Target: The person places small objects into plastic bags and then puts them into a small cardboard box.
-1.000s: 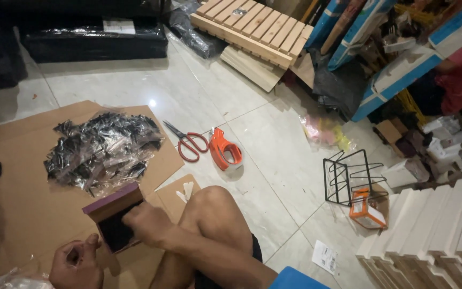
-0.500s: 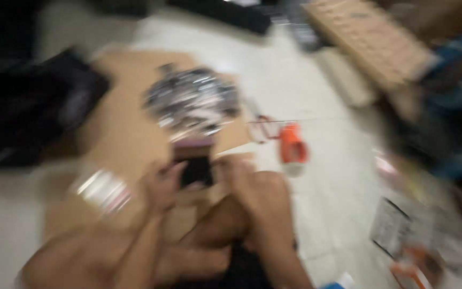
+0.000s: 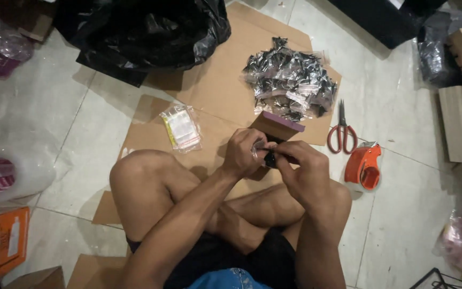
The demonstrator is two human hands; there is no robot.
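left hand and right hand both pinch small dark item in clear baggie above crossed legs; item mostly hidden by fingers, kind unclear; open box just behind

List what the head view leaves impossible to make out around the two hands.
- Small dark item between left hand and right hand: mostly covered by fingers.
- Small box beyond them: contents hidden by hands.
- Pile of small bags: contents too small.
- Wire rack: cut by bottom edge.
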